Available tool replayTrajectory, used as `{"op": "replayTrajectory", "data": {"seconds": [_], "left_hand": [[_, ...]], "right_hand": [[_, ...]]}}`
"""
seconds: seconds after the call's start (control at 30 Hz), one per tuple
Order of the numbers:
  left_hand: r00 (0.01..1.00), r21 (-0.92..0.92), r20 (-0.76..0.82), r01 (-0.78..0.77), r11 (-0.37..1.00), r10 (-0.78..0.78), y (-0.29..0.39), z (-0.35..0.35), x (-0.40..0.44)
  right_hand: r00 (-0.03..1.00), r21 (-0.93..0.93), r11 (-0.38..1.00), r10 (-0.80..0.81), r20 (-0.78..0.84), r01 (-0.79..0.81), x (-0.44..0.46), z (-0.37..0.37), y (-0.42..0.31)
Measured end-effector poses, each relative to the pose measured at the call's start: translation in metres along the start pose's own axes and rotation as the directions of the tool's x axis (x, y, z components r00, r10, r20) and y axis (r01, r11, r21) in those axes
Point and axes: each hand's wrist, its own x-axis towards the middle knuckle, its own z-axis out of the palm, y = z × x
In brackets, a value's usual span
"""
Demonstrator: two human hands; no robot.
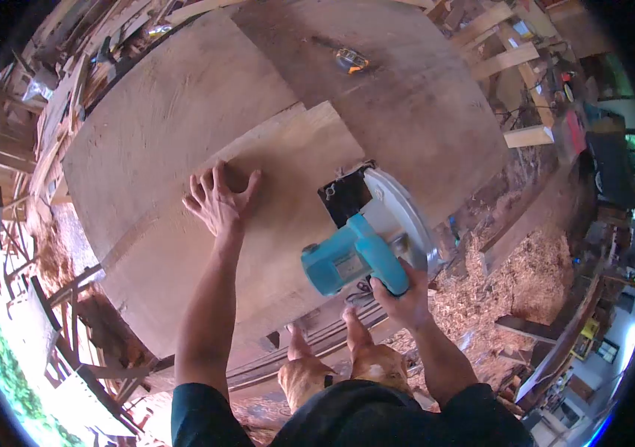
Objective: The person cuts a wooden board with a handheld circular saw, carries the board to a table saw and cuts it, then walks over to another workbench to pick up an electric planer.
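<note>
My right hand [404,298] is wrapped round the rear handle of a teal circular saw [354,257]. The saw's black base plate [343,197] rests at the right edge of a pale plywood sheet [295,160], and its silver blade guard [404,212] faces right. The blade itself is hidden. My left hand [222,197] lies on the plywood to the left of the saw, fingers spread and pressing down. Beneath the pale sheet are larger brown boards [176,97].
A black and yellow tape measure [351,61] lies on the far board. Sawdust and shavings [511,290] cover the floor at right. Timber offcuts [507,59] are piled at the far right, with more scrap wood along the left. My legs [358,346] stand close to the near edge.
</note>
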Motion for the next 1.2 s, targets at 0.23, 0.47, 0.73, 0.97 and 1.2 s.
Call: {"op": "replayTrajectory", "data": {"seconds": [0.23, 0.47, 0.73, 0.97, 1.2], "left_hand": [[1.0, -0.017, 0.0, -0.013, 1.0, 0.013, 0.0, 0.003, 0.001], [0.999, -0.041, -0.039, -0.019, 0.999, 0.018, 0.005, -0.001, 0.001], [0.996, -0.027, -0.059, -0.063, 0.998, 0.061, 0.002, 0.001, -0.001], [0.996, -0.018, -0.07, -0.051, 0.999, 0.049, 0.002, 0.006, 0.001], [0.999, -0.023, -0.03, -0.041, 0.999, 0.04, 0.002, 0.004, 0.002]], "right_hand": [[0.999, -0.001, 1.0, -0.03, 0.034, 0.031, 0.021, 0.001, -0.015], [0.997, 0.051, 0.996, -0.075, 0.001, 0.075, 0.039, 0.006, -0.03], [0.995, 0.09, 0.992, -0.095, 0.018, 0.093, 0.057, 0.011, -0.038], [0.988, 0.062, 0.986, -0.155, -0.03, 0.156, 0.075, 0.019, -0.046], [0.969, -0.008, 0.97, -0.242, -0.043, 0.242, 0.09, 0.024, -0.044]]}}
